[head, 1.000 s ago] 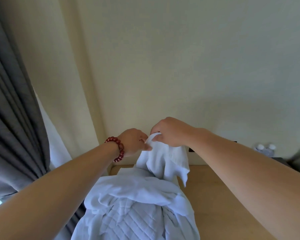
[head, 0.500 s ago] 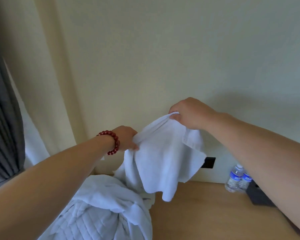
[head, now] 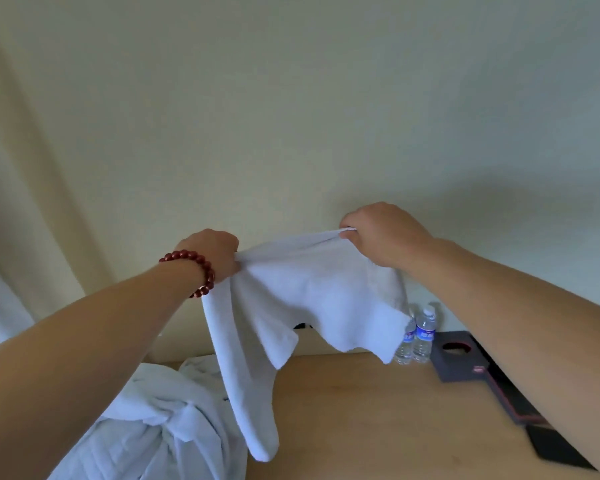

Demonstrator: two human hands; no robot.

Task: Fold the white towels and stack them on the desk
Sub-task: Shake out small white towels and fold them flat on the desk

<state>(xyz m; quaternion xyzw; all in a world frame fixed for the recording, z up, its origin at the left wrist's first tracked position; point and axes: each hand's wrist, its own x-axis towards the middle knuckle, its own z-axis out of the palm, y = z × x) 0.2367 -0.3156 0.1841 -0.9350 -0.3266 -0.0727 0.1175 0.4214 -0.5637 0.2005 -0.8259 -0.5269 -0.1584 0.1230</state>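
My left hand [head: 212, 252] is pinching one end of the white towel's [head: 303, 299] top edge, fingers curled tight into the cloth, and my right hand [head: 383, 233] has the other end nipped between thumb and fingers. A second ago these two hands were knuckle to knuckle above the heap; now they're drawn well apart and the right one is riding higher, so the top edge is stretched into a line and the towel hangs open in the air above the desk [head: 378, 410], one long tail trailing down on the left side. By my reading that means the opening-out is nearly done and the first fold can come next, once the corners hang even. The red bead bracelet [head: 201, 273] sits on my left wrist.

Count, working outward: one towel in hand; one rumpled heap of white linen [head: 160, 420] on the desk's left, and I can't tell how many towels are in it; two water bottles [head: 417, 336] against the wall; one dark box [head: 459, 356] beside them. No folded stack in view yet.
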